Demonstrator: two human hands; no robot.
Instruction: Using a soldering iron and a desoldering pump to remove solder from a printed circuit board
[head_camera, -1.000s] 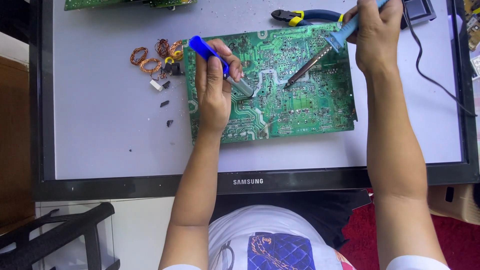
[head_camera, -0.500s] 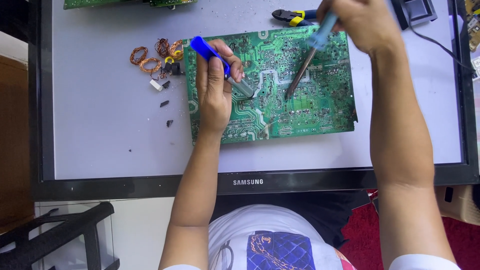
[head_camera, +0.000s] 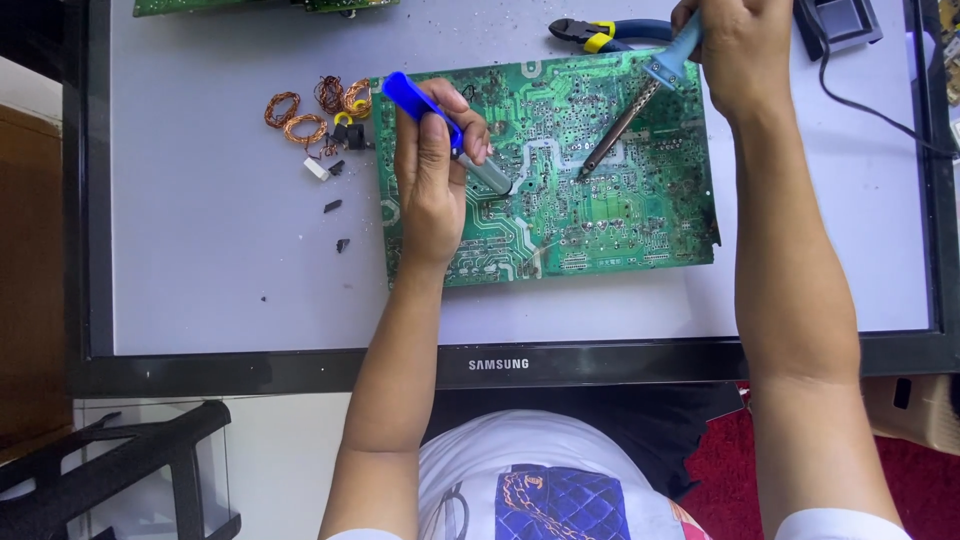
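Surface: pale grey face of a flat screen lying on its back, black frame all round, serving as a workbench
Circuit board: green circuit board lies flat, solder side up, slightly right of the middle of the screen face
Left hand: left hand rests on the board's 9 o'clock edge, fingers closed round a blue-handled desoldering pump; its grey nozzle points toward 4 o'clock and meets the board near the centre
Right hand: right hand sits at the board's 1 o'clock corner, clenched on the light blue grip of a soldering iron; the dark shaft slants toward 7 o'clock, tip on or just above the board, hard to tell which
Tips: pump nozzle and iron tip lie near each other but apart
Copper coils: small copper wire coils lie at 10 o'clock from the board, beside a white block and a few dark bits
Cutters: pliers with blue and yellow handles lie just past the board's 12 o'clock edge, close to the right hand
Cable: black cable runs off toward 3 o'clock
Second board: another green board peeks in at the 11 o'clock edge of the view
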